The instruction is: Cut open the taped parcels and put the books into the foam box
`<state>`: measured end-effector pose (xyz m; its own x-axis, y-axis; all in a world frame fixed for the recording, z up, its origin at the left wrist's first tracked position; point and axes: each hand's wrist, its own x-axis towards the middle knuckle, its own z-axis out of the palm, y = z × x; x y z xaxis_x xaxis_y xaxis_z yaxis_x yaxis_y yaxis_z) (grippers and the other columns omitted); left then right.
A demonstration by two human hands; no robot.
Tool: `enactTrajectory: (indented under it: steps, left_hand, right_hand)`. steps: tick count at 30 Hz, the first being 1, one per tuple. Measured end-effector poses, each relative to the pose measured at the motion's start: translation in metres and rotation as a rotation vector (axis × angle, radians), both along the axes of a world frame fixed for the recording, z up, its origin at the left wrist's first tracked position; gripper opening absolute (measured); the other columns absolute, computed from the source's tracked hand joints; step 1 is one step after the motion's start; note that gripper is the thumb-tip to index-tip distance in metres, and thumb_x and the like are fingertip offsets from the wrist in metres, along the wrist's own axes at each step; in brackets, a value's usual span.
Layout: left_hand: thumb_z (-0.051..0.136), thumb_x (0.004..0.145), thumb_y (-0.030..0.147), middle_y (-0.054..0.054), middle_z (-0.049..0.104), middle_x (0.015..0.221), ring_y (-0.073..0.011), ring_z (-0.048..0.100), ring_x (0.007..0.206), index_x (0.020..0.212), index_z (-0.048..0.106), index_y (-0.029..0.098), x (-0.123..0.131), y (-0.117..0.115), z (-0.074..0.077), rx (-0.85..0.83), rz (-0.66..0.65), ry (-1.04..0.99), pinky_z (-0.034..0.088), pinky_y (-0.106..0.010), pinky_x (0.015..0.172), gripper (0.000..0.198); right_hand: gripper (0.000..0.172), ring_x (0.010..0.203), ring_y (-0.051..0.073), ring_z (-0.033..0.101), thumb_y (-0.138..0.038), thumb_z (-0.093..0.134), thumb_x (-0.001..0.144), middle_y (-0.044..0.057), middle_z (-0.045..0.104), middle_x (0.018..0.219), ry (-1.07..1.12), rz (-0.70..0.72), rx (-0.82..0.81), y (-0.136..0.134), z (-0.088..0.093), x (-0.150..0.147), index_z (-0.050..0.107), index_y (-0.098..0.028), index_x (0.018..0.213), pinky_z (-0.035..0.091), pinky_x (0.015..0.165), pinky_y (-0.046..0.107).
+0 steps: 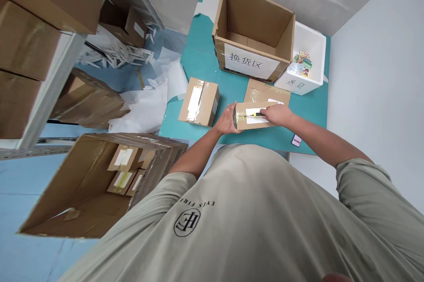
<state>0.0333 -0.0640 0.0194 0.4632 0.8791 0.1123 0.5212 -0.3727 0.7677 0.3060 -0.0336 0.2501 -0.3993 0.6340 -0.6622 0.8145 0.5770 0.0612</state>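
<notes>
Gripping a yellow-and-black utility knife (255,114) in a closed fist, the right hand (277,115) rests the knife's tip on clear tape across a small carton (240,119). The left hand (227,119) is half open, its fingers cupped round the carton's left end, holding it. The carton lies near the front edge of a teal mat (202,47) and bears a white label (255,115) with no legible writing.

Closest to the camera, a khaki T-shirt (251,211) shows a round monogram and "EYES FIRE", upside down in this view. A phone (296,140) lies at the mat's front right edge. Off the mat at front left, an open carton (79,184) holds labelled boxes (124,169).

Just beyond the hands lies a flat taped box (266,93), with a taped carton (198,101) to their left. Near the mat's far edge, a large open carton (251,17) carries a white sign (251,62) reading 换货区. Beside it, a white foam box (314,45) holds colourful packets (303,63), and its label shows 换 and 区. Crumpled white paper (145,109) lies past the mat's left edge, beside a shelf (49,92) stacked with cartons (29,30).
</notes>
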Motion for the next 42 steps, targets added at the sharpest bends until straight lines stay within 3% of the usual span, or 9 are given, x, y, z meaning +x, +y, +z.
enactTrajectory:
  steps: [5,10,19,26,30,33,36,39,42]
  left_hand:
    - [0.110,0.058,0.052,-0.033,0.045,0.185,-0.0572,0.043,0.175,0.189,0.019,0.010,-0.001,0.000,-0.002,-0.003,0.005,-0.005,0.032,-0.073,0.149,0.165]
    - [0.111,0.056,0.053,-0.032,0.048,0.183,-0.0575,0.046,0.174,0.189,0.020,0.013,0.000,-0.001,-0.007,0.011,0.006,-0.016,0.035,-0.074,0.147,0.165]
    - [0.111,0.054,0.062,-0.031,0.050,0.180,-0.0586,0.048,0.171,0.188,0.027,0.014,0.002,0.003,-0.009,-0.002,0.003,-0.039,0.039,-0.075,0.144,0.165]
    - [0.106,0.054,0.084,-0.034,0.040,0.187,-0.0582,0.040,0.175,0.188,0.020,0.009,-0.009,0.005,-0.003,-0.086,0.011,-0.035,0.032,-0.074,0.147,0.176]
    - [0.098,0.064,0.095,-0.034,0.032,0.193,-0.0598,0.032,0.179,0.190,0.013,0.009,-0.016,0.002,0.001,-0.110,-0.009,-0.023,0.029,-0.076,0.147,0.174]
    - [0.092,0.067,0.102,-0.033,0.028,0.195,-0.0608,0.027,0.180,0.192,0.011,0.011,-0.020,0.000,0.003,-0.122,-0.025,-0.025,0.028,-0.076,0.147,0.175]
    - [0.091,0.056,0.109,-0.035,0.022,0.196,-0.0625,0.020,0.183,0.192,0.011,0.011,-0.022,-0.003,0.006,-0.142,-0.005,-0.015,0.025,-0.078,0.148,0.186]
    - [0.092,0.052,0.111,-0.037,0.016,0.197,-0.0626,0.016,0.184,0.192,0.010,0.011,-0.022,-0.009,0.012,-0.151,0.058,0.019,0.023,-0.079,0.148,0.191]
    - [0.090,0.058,0.109,-0.036,0.014,0.198,-0.0600,0.014,0.185,0.194,0.003,0.014,-0.025,-0.021,0.020,-0.159,0.117,0.080,0.021,-0.078,0.148,0.187]
  right_hand:
    - [0.046,0.119,0.038,0.082,-0.037,0.043,0.126,0.025,0.086,0.132,-0.050,-0.046,0.031,-0.004,0.011,0.017,0.076,-0.018,0.151,0.052,0.090,0.040]
    - [0.043,0.117,0.039,0.083,-0.034,0.047,0.123,0.026,0.086,0.131,-0.186,-0.131,0.044,-0.010,0.021,0.063,0.078,-0.017,0.147,0.053,0.088,0.040]
    - [0.048,0.105,0.034,0.081,-0.038,0.038,0.126,0.021,0.085,0.125,-0.245,-0.157,0.115,-0.023,0.031,0.126,0.076,-0.021,0.149,0.045,0.081,0.036]
    - [0.052,0.106,0.035,0.080,-0.040,0.035,0.126,0.022,0.084,0.131,-0.189,-0.205,0.168,-0.035,0.020,0.144,0.073,-0.019,0.157,0.044,0.080,0.037]
    - [0.053,0.112,0.037,0.079,-0.043,0.040,0.124,0.023,0.083,0.140,-0.012,-0.340,0.210,-0.061,-0.006,0.166,0.071,-0.017,0.159,0.050,0.083,0.039]
    - [0.052,0.120,0.038,0.078,-0.048,0.046,0.121,0.022,0.082,0.144,0.265,-0.563,0.293,-0.095,-0.038,0.189,0.071,-0.019,0.157,0.057,0.091,0.042]
    - [0.051,0.093,0.031,0.080,-0.060,0.047,0.117,0.014,0.084,0.112,0.601,-1.013,0.347,-0.134,-0.086,0.193,0.072,-0.020,0.139,0.063,0.085,0.041]
    - [0.053,0.066,0.024,0.071,-0.075,0.063,0.105,-0.002,0.066,0.077,0.823,-1.479,0.256,-0.164,-0.137,0.176,0.066,-0.025,0.119,0.063,0.068,0.035]
    - [0.036,0.069,0.023,0.071,-0.059,0.070,0.101,-0.004,0.063,0.075,0.781,-1.608,0.194,-0.177,-0.172,0.164,0.064,-0.026,0.114,0.065,0.070,0.034]
